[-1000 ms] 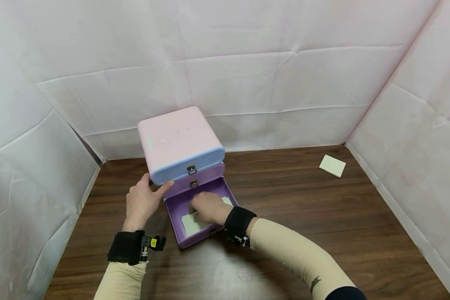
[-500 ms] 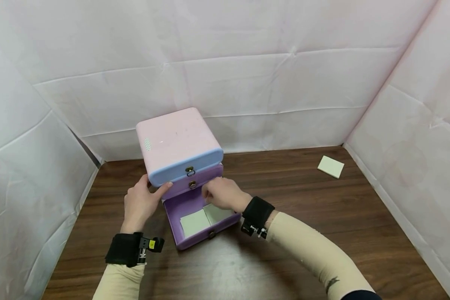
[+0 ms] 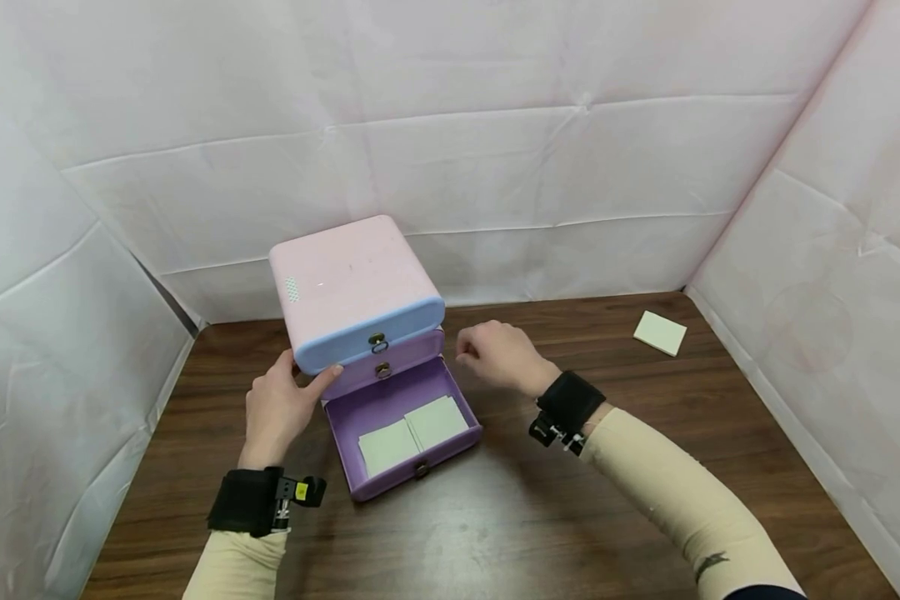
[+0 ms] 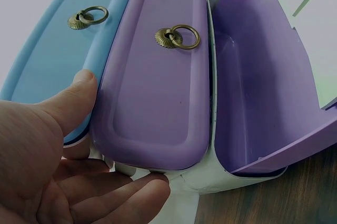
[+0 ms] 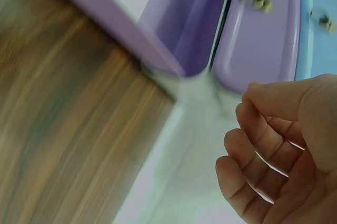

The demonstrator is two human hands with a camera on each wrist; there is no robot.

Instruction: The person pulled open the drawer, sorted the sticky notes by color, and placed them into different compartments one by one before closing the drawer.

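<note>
A small drawer chest (image 3: 345,275) with a pink top stands on the wooden table. Its blue top drawer (image 4: 58,60) and purple middle drawer (image 4: 152,92) are closed. The purple bottom drawer (image 3: 390,479) is pulled out, with two pale note pads (image 3: 386,446) (image 3: 437,421) lying side by side in it. My left hand (image 3: 288,392) rests flat against the chest's left side, thumb on the blue drawer's corner. My right hand (image 3: 487,350) hovers to the right of the chest, above the table, fingers loosely curled around nothing.
Another pale note pad (image 3: 658,332) lies at the table's far right, near the wall. White sheet walls close in the table (image 3: 645,467) at the left, back and right.
My right hand has lifted out of the bottom drawer and moved right, leaving the two note pads inside. The left hand and the chest have stayed put.
</note>
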